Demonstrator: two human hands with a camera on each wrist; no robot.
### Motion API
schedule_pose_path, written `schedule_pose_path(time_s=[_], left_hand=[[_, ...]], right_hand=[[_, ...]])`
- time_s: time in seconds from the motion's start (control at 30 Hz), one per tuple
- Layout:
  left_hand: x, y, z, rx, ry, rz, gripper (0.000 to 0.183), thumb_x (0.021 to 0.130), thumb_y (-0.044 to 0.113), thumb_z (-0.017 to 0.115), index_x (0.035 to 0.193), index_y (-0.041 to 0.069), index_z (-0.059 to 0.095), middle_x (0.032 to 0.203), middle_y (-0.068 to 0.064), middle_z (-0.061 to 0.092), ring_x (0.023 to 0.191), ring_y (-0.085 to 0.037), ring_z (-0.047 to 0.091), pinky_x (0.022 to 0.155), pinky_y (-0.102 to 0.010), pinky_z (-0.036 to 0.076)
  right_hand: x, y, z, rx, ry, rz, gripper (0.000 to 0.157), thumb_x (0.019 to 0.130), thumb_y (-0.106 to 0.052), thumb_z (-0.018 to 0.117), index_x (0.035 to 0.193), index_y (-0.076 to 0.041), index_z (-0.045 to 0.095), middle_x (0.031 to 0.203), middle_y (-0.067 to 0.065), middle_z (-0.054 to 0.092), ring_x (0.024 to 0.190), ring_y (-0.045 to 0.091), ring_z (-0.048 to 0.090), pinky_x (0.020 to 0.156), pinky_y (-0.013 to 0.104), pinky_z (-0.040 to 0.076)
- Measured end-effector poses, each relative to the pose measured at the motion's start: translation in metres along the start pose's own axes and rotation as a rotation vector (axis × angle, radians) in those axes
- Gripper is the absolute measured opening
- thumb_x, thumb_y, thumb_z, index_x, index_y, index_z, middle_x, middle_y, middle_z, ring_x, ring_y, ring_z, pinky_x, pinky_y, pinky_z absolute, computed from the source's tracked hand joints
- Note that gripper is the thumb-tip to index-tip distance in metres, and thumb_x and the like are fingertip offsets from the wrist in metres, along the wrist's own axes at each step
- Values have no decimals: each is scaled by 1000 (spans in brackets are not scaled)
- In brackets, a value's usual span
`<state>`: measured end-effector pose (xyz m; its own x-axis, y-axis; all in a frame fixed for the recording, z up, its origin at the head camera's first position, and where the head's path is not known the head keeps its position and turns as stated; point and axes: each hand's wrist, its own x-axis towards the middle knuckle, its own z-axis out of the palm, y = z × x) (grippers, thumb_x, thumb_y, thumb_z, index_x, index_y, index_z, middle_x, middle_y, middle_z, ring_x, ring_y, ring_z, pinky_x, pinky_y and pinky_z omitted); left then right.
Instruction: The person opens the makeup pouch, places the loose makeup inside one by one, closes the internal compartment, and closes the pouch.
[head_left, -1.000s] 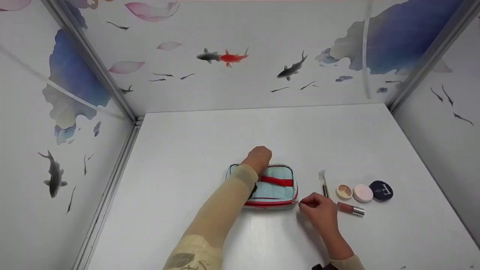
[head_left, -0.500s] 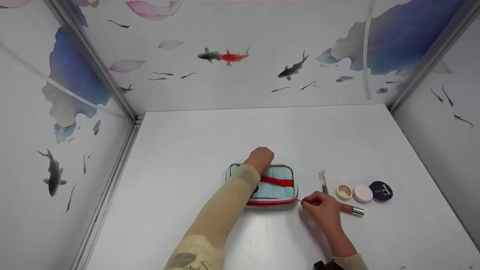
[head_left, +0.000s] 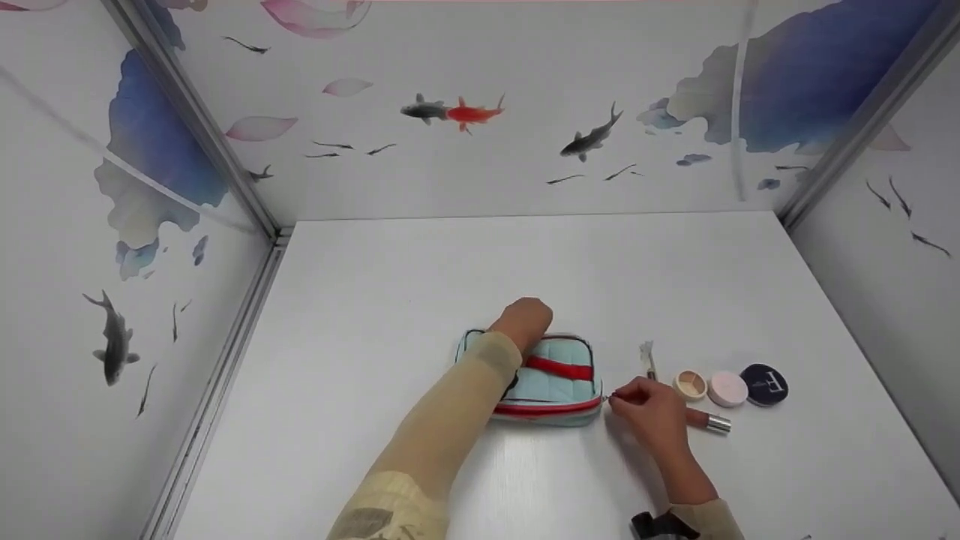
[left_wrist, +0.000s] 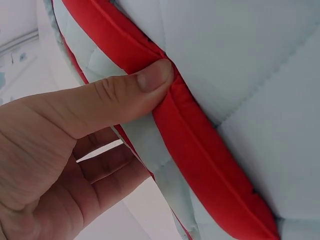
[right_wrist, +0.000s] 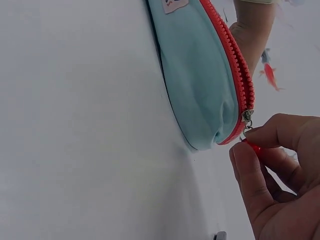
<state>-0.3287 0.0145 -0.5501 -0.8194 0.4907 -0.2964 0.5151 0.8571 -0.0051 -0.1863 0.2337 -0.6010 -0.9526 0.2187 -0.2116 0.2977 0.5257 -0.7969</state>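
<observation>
A light blue quilted cosmetic bag (head_left: 559, 388) with red trim lies on the white table. Its red handle strap (left_wrist: 195, 145) is under the thumb of my left hand (left_wrist: 55, 132), whose other fingers go behind the bag's far edge. In the head view the left forearm hides part of the bag. My right hand (head_left: 658, 421) is at the bag's near right corner, thumb and index finger pinching the zipper pull (right_wrist: 253, 147), a red piece on a metal ring. Above the slider (right_wrist: 247, 115), the red zipper teeth (right_wrist: 240, 75) form two rows with a gap between them.
Right of the bag lie a small brush (head_left: 649, 360), a round pot with divided cream (head_left: 690, 385), a pale pink round piece (head_left: 727, 388) and a dark round lid (head_left: 764, 385). A lip gloss tube (head_left: 712, 421) is partly behind the right hand. Printed walls enclose the table.
My right hand has shifted slightly right and away with the zipper pull, covering more of the lip gloss tube. The left hand keeps its hold, and the head view has shifted a little.
</observation>
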Motion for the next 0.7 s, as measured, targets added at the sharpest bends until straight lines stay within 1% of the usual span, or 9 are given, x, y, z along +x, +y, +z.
schedule_pose_path(time_s=[0.07, 0.13, 0.3, 0.53, 0.63, 0.7], left_hand=[[-1, 1, 0, -23, -7, -18, 20, 99, 8, 74, 119, 11, 74, 119, -7, 74, 112, -18, 68, 102, -32, 57], [-1, 2, 0, -46, -3, -36, 19, 102, 8, 70, 120, 11, 74, 120, -7, 74, 111, -18, 67, 102, -32, 57], [0, 3, 0, -59, 26, -45, 19, 107, 8, 61, 120, 10, 75, 120, -7, 75, 113, -18, 68, 102, -32, 57], [-1, 5, 0, -83, 23, -54, 18, 107, 8, 62, 120, 10, 74, 122, -7, 74, 117, -19, 67, 104, -32, 56], [-1, 4, 1, -95, 28, -60, 19, 108, 8, 59, 120, 10, 74, 123, -7, 74, 119, -19, 67, 104, -32, 56], [-1, 4, 1, -95, 30, -59, 20, 109, 8, 57, 119, 9, 74, 123, -8, 74, 119, -20, 67, 104, -33, 56]], right_hand=[[2, 0, 0, -1, -11, 1, 12, 91, -10, 78, 103, -8, 77, 104, 11, 75, 95, 24, 64, 76, 21, 53], [5, 0, 0, -8, -11, -13, 12, 91, -10, 78, 102, -8, 77, 104, 11, 75, 96, 25, 64, 76, 21, 53], [13, 0, -1, -48, 1, -62, 9, 91, -11, 79, 99, -8, 77, 102, 11, 76, 94, 25, 64, 78, 24, 53], [19, -3, -2, -60, -22, -31, 11, 93, -11, 77, 103, -8, 77, 103, 11, 75, 94, 25, 63, 78, 26, 53], [23, -5, -2, -70, -33, -44, 12, 93, -13, 77, 105, -9, 77, 104, 11, 75, 94, 25, 63, 78, 26, 53], [26, -6, -3, -82, -36, -68, 13, 93, -12, 77, 105, -9, 77, 104, 11, 75, 95, 25, 64, 77, 25, 54]])
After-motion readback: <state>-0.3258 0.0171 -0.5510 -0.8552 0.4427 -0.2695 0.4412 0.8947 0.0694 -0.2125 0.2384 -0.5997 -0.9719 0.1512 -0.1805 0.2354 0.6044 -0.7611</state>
